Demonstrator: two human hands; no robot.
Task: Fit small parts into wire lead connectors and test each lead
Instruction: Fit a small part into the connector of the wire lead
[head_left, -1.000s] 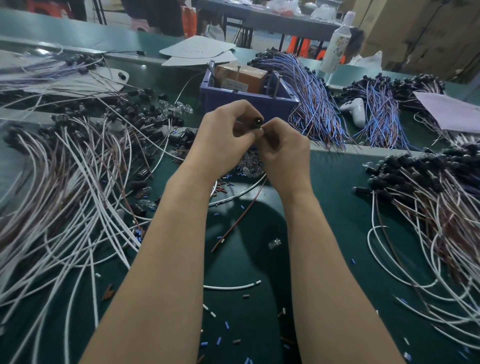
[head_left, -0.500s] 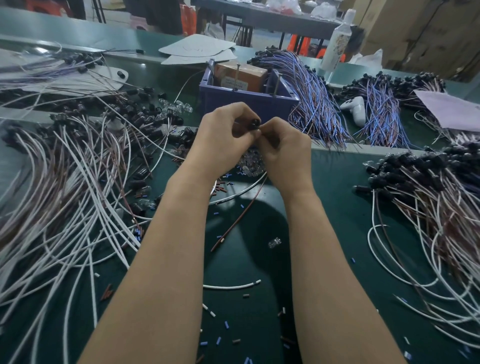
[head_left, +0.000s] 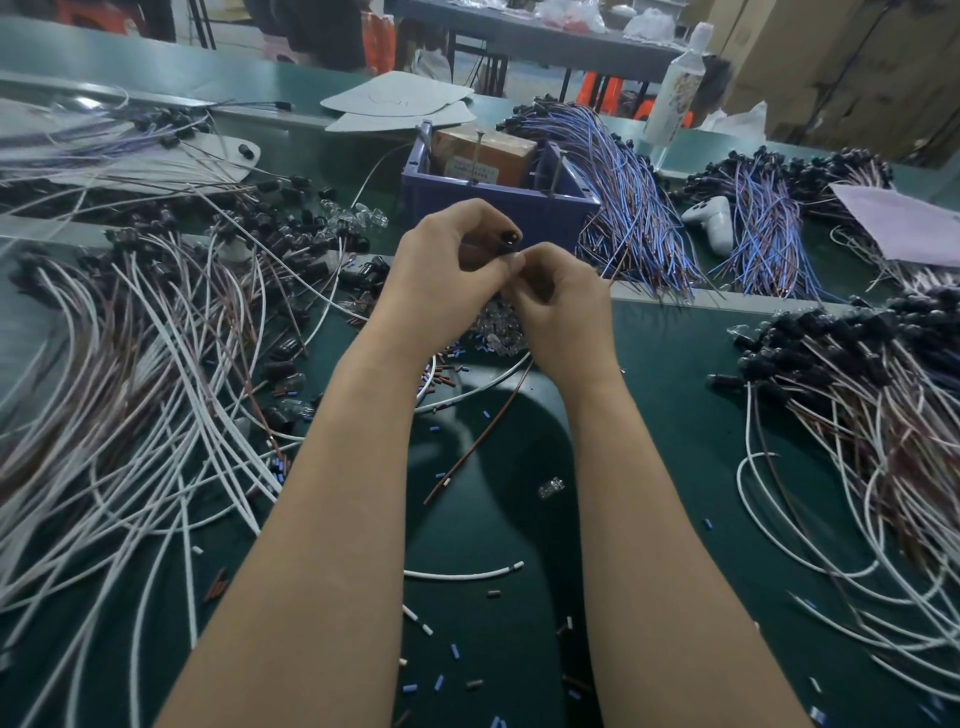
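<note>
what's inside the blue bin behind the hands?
A brown labelled cardboard box and thin upright metal pins show inside the blue bin. Its floor is hidden by its front wall.

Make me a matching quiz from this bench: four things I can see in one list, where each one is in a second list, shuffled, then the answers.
Things:
1 black connector
2 blue bin
3 white bottle
4 lone clear bulb

Places:
A lying loose on the green mat
B pinched in the left hand
C upright at the back, right of the bin
D holding a brown box

Pairs: 1-B, 2-D, 3-C, 4-A.
</note>
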